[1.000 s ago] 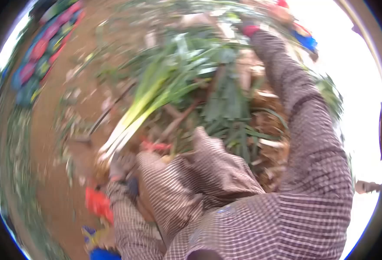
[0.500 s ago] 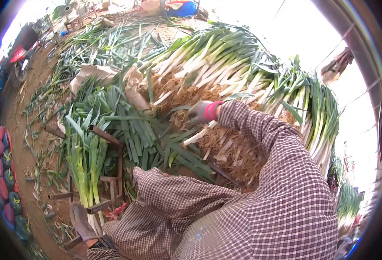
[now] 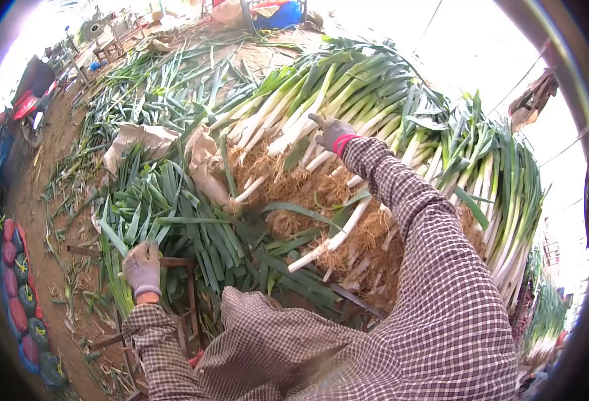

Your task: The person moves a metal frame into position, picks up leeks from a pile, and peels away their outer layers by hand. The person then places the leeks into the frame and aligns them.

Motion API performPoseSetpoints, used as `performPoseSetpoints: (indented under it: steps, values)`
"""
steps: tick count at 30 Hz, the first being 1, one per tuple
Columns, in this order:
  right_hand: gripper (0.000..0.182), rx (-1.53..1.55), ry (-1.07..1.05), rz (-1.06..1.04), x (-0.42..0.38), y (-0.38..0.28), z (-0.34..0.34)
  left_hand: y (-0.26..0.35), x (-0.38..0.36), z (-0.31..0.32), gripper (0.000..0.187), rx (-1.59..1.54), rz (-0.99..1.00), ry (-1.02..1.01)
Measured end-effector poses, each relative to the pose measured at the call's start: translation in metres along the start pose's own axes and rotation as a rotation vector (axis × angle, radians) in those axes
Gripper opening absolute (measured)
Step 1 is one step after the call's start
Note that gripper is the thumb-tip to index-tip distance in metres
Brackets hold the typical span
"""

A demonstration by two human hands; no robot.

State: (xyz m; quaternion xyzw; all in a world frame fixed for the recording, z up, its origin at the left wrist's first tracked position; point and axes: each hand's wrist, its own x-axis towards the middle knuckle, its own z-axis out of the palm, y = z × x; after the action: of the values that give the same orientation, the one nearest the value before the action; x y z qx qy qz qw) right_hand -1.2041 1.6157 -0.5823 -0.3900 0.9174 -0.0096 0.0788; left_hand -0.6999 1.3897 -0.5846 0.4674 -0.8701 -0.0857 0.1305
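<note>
My right hand [image 3: 334, 134], in a dark glove with a pink cuff, reaches over the root end of a big pile of leeks [image 3: 368, 100]. Its index finger stretches out against a white leek stalk, and the fingers are apart. At the lower left, my left hand [image 3: 142, 267], in a pale grey glove, curls around the green upper part of the leeks [image 3: 118, 284] standing in a metal frame [image 3: 189, 294]. Its fingertips are partly hidden. One loose leek [image 3: 338, 237] lies across the roots in front of the pile.
Cut leek leaves [image 3: 207, 234] heap up beside the frame, next to crumpled brown paper [image 3: 204, 164]. More leaf scraps litter the dirt ground [image 3: 37, 200]. Red and green rounded objects [image 3: 14, 287] line the left edge. A blue bundle [image 3: 277, 15] stands at the back.
My right hand has moved up and away from the roots onto the leek stalks. My left hand has risen from the base of the framed leeks to their green tops.
</note>
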Motion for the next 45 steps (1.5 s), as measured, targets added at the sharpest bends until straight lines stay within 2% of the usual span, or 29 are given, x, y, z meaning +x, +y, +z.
performPoseSetpoints:
  steps: [1,3,4,6,7,8,10,14,16,17,18,19,21,24,27,29,31,32,35,36,37,39,41,42,43,45]
  values:
    - [0.070,-0.051,-0.052,0.018,0.008,-0.010,-0.011,0.006,0.006,-0.010,0.032,0.015,-0.034,-0.051]
    - [0.074,0.032,-0.152,0.192,0.057,-0.004,0.007,0.012,0.017,-0.029,0.033,0.045,-0.097,-0.156]
    - [0.076,0.079,-0.177,0.247,0.075,-0.003,0.013,-0.013,0.022,-0.010,0.034,0.060,-0.026,0.019]
    - [0.078,0.201,-0.130,0.219,0.073,-0.021,-0.007,-0.020,0.034,-0.007,0.034,-0.007,-0.095,-0.069]
    - [0.080,0.373,-0.129,0.262,0.073,-0.031,-0.016,-0.023,0.038,-0.004,0.035,-0.042,-0.129,-0.118]
    - [0.075,0.395,-0.029,0.088,0.084,-0.031,-0.003,-0.027,0.042,0.006,0.036,-0.069,-0.116,-0.105]
    - [0.070,0.161,0.185,-0.173,0.091,-0.040,0.005,-0.023,0.042,0.014,0.036,-0.028,-0.145,-0.074]
    - [0.069,0.129,-0.357,-0.031,0.087,-0.028,-0.019,-0.024,0.039,0.023,0.036,0.100,-0.139,-0.041]
    - [0.068,-0.260,-0.199,-0.311,0.071,-0.007,-0.006,-0.012,0.041,0.015,0.036,0.100,-0.184,-0.105]
    - [0.068,-0.455,-0.117,-0.454,0.070,0.001,0.004,-0.012,0.042,0.017,0.035,0.105,-0.153,-0.068]
    - [0.062,-0.429,-0.039,-0.448,0.073,0.004,0.013,-0.013,0.040,0.018,0.034,0.112,-0.124,-0.033]
    - [0.062,-0.483,-0.110,-0.421,0.077,0.000,0.011,-0.014,0.038,0.017,0.033,0.122,-0.096,0.000]
    - [0.062,-0.585,-0.248,-0.361,0.085,-0.018,0.002,-0.013,0.038,0.017,0.034,0.146,-0.149,-0.061]
    - [0.059,-0.646,-0.304,-0.296,0.071,-0.041,-0.013,-0.012,0.040,0.013,0.035,0.154,-0.194,-0.104]
    - [0.054,-0.557,-0.230,-0.366,0.045,-0.019,-0.017,-0.013,0.042,0.013,0.036,0.138,-0.202,-0.119]
    - [0.045,-0.507,-0.222,-0.373,0.025,0.007,-0.018,-0.015,0.041,0.015,0.035,0.112,-0.186,-0.095]
    - [0.045,-0.560,-0.106,-0.540,0.018,0.036,-0.016,-0.014,0.039,0.016,0.035,0.072,-0.153,-0.040]
    - [0.047,-0.579,-0.036,-0.540,0.011,0.044,-0.015,-0.014,0.039,0.017,0.035,0.061,-0.149,-0.034]
    - [0.044,-0.506,0.205,-0.651,-0.011,0.064,-0.024,-0.017,0.040,0.017,0.035,0.064,-0.146,-0.052]
    - [0.037,-0.366,0.304,-0.696,-0.015,0.076,-0.026,-0.019,0.041,0.019,0.035,0.080,-0.149,-0.058]
    - [0.032,-0.378,0.301,-0.700,-0.023,0.080,-0.035,-0.019,0.040,0.020,0.035,0.068,-0.155,-0.066]
    - [0.028,-0.424,0.456,-0.682,-0.028,0.100,-0.038,-0.019,0.040,0.018,0.035,0.051,-0.162,-0.085]
    - [0.030,-0.311,0.664,-0.585,-0.036,0.115,-0.052,-0.015,0.039,0.016,0.035,0.051,-0.171,-0.083]
    - [0.030,-0.433,0.780,-0.555,-0.033,0.136,-0.052,-0.018,0.038,0.018,0.035,0.050,-0.157,-0.068]
    - [0.033,-0.646,0.565,-0.367,-0.045,0.135,-0.064,-0.019,0.037,0.019,0.035,0.047,-0.139,-0.053]
    - [0.023,-0.563,0.142,-0.298,-0.046,0.162,-0.071,-0.016,0.037,0.015,0.035,0.043,-0.156,-0.084]
